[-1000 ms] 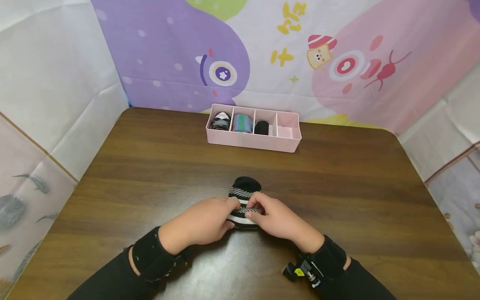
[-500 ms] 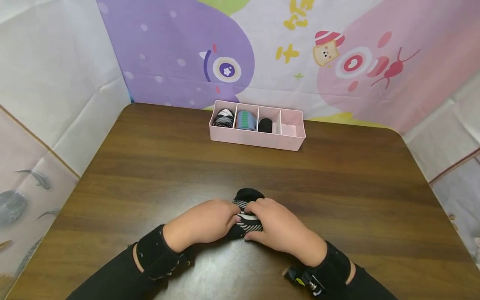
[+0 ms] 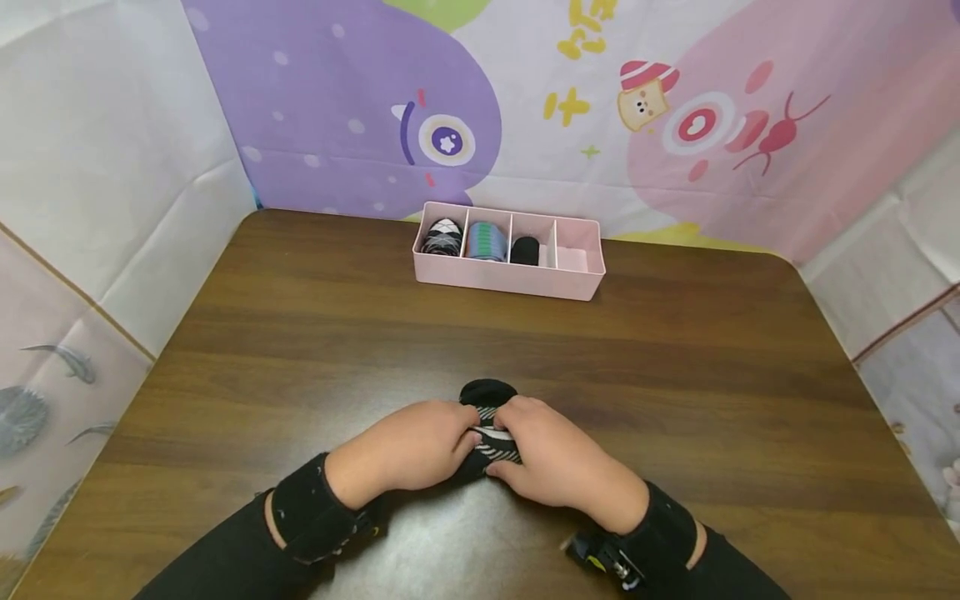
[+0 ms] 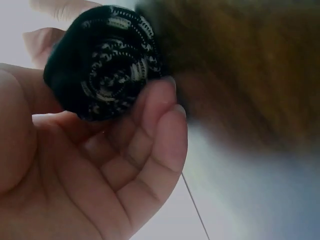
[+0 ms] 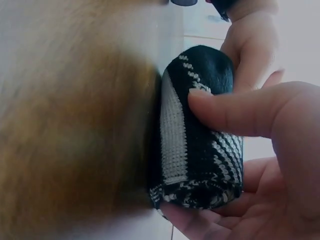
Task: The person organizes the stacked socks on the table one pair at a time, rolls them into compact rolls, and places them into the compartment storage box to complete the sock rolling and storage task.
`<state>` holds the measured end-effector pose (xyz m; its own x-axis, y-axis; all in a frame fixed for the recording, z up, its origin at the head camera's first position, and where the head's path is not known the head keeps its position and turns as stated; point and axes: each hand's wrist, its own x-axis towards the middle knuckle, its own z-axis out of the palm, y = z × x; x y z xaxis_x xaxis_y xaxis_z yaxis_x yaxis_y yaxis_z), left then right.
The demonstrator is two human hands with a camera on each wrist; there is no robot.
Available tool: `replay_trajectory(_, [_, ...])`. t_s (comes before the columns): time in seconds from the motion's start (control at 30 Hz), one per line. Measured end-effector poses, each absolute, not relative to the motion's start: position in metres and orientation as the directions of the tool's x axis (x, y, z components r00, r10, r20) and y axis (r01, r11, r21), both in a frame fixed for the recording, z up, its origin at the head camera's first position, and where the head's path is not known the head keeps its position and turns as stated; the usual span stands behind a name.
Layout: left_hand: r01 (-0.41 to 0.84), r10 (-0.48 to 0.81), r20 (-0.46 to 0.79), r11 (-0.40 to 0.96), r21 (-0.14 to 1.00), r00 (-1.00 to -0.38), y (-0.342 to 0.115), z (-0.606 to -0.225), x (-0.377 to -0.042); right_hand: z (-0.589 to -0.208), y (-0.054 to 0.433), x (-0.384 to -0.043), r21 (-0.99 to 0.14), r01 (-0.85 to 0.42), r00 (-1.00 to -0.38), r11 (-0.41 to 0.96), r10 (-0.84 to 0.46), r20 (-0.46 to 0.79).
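Between my two hands is a black and white striped sock (image 3: pixel 498 433), wound into a roll close over the table. My left hand (image 3: pixel 411 445) grips its left side, and the spiral end of the rolled sock (image 4: pixel 110 65) faces the left wrist camera. From the other side my right hand (image 3: pixel 558 454) holds it, with the thumb (image 5: pixel 227 111) pressed along the knitted roll (image 5: pixel 200 125) and the fingers curled under its end. A black part of the sock shows beyond my fingertips in the head view.
At the back of the wooden table (image 3: pixel 315 333) stands a pink divided box (image 3: pixel 510 285). Its three left compartments hold an argyle rolled sock (image 3: pixel 442 238), a blue-green striped one (image 3: pixel 487 242) and a black one (image 3: pixel 525 251). A cartoon-printed cloth (image 3: pixel 525 167) hangs behind.
The sock has gone from a longer, flatter shape to a more compact roll, drawn slightly toward me. My right hand has shifted around its right side. The last half second shows little movement.
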<state>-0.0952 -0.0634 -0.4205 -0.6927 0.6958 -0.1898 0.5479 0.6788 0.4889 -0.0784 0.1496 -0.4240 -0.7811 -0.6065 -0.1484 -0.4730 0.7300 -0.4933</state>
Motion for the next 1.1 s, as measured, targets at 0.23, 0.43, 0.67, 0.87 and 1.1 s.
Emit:
replay_trajectory(0.23, [0.646, 0.721, -0.043, 0.644, 0.410, -0.691, -0.063, -0.417, -0.090, -0.432, 0.152, -0.085, -0.526, -0.469, -0.776, 0.710, -0.615, -0.138])
replay_trajectory(0.43, [0.719, 0.757, 0.037, 0.602, 0.348, -0.652, -0.062, -0.413, -0.087, -0.440, 0.158, -0.094, -0.643, -0.364, -0.792, 0.674, -0.587, -0.167])
replay_trajectory(0.67, [0.682, 0.728, 0.008, 0.638, 0.358, -0.686, -0.060, -0.418, -0.088, -0.437, 0.160, -0.094, -0.629, -0.354, -0.794, 0.692, -0.578, -0.188])
replay_trajectory(0.87, [0.662, 0.715, -0.010, 0.653, 0.369, -0.699, -0.057, -0.421, -0.089, -0.432, 0.159, -0.092, -0.554, -0.420, -0.791, 0.719, -0.589, -0.164])
replay_trajectory(1.1, [0.621, 0.695, -0.065, 0.677, 0.395, -0.716, -0.061, -0.422, -0.088, -0.432, 0.156, -0.091, -0.518, -0.453, -0.784, 0.725, -0.601, -0.155])
